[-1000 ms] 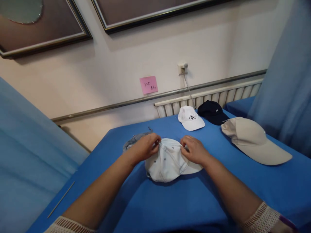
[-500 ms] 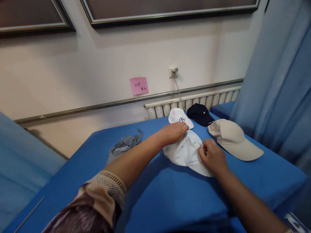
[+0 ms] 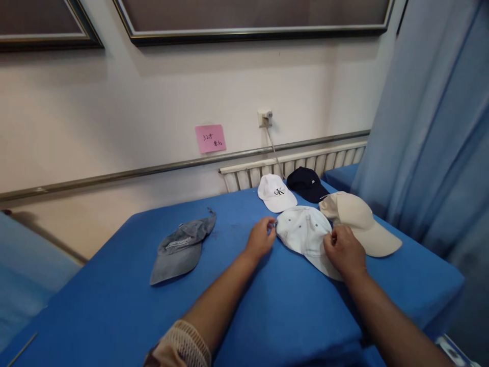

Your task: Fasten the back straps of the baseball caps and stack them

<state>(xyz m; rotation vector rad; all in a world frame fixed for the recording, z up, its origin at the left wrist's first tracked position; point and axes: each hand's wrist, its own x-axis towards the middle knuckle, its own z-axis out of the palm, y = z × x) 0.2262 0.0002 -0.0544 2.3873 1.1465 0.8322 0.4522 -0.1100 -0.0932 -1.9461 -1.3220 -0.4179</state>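
Blue cloth [image 3: 122, 316] lies beneath the pale cap [image 3: 305, 232]; behind runs a radiator [image 3: 321, 160].

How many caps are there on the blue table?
5: a grey cap off to the left, a white cap and a navy cap at the back, a beige cap at the right, and a pale cap between the hands.

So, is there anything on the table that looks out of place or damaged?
Mainly the grey cap: it lies alone, looking slumped, while the four other caps sit grouped to its right, rounder in shape. A thin stick near the table's left edge also looks stray. No spill or clear damage shows.
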